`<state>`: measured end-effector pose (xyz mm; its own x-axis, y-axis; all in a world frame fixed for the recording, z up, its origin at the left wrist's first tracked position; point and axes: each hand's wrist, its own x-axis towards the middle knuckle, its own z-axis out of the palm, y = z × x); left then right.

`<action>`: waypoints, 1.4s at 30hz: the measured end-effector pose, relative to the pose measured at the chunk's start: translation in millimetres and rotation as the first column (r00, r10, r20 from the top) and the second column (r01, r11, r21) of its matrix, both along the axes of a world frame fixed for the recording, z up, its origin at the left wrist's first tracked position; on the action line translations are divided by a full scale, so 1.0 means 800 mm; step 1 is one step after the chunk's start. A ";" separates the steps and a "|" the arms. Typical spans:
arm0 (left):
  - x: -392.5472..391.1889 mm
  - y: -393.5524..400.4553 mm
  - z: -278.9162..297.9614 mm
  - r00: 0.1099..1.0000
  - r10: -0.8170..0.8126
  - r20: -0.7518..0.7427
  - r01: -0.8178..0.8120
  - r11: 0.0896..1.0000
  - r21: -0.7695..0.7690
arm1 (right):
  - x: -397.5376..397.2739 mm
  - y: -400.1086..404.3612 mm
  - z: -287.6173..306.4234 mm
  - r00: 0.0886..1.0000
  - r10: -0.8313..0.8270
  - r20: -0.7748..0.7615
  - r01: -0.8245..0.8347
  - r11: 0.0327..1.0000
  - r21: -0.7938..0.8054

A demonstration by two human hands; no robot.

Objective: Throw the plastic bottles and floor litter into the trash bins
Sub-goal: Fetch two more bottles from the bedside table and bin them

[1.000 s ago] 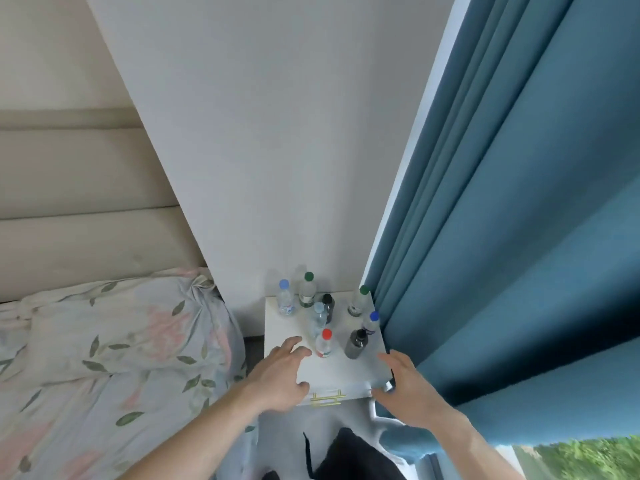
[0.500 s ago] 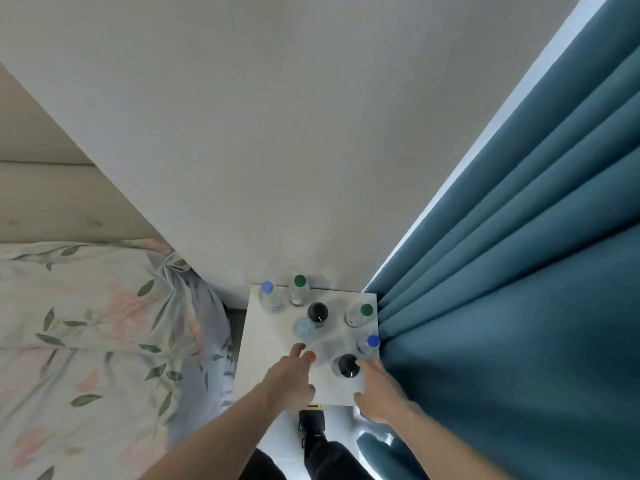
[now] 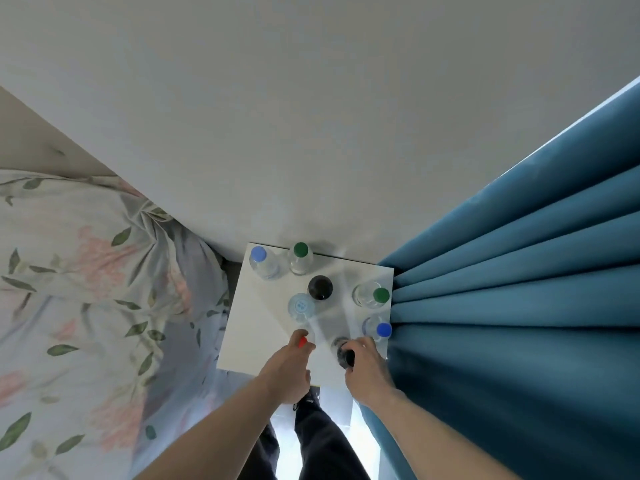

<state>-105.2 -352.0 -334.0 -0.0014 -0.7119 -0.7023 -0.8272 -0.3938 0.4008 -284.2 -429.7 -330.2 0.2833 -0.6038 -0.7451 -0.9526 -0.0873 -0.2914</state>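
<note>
Eight bottles stand on the white counter (image 3: 242, 327); both hands are closing on the two nearest.

Left hand (image 3: 285, 370) wraps the red-capped bottle (image 3: 302, 341) at 6 o'clock of the cluster; right hand (image 3: 367, 367) curls around the dark bottle (image 3: 344, 355) at 5 o'clock, though how firmly either grips I cannot tell. Blue-capped bottle (image 3: 383, 329) stands just beside the right fingers, at the counter's 3 o'clock edge against the curtain (image 3: 519, 306). Lifting carelessly could knock it off, or topple the clear-capped bottle (image 3: 300, 305).
</note>
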 end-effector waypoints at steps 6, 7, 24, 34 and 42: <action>-0.004 0.015 0.022 0.994 0.107 -0.020 -0.108 0.993 -0.044 | -0.022 -0.002 0.015 0.997 -0.040 0.061 0.043 0.998 -0.048; -0.003 0.021 0.034 0.991 0.135 -0.024 -0.136 0.989 -0.059 | -0.024 0.000 0.025 0.996 -0.030 0.086 0.034 0.998 -0.047; 0.006 0.257 0.298 0.627 0.774 -0.083 -0.698 0.512 -0.502 | 0.053 0.074 0.247 0.797 0.371 0.477 -0.326 0.928 -0.178; -0.075 0.496 0.374 0.236 0.952 -0.194 -0.757 0.055 -0.651 | 0.126 0.286 0.332 0.461 0.653 0.601 -0.653 0.708 -0.268; -0.188 0.713 0.405 -0.123 0.971 -0.203 -0.668 -0.232 -0.707 | 0.128 0.498 0.388 0.141 0.737 0.661 -0.816 0.465 -0.344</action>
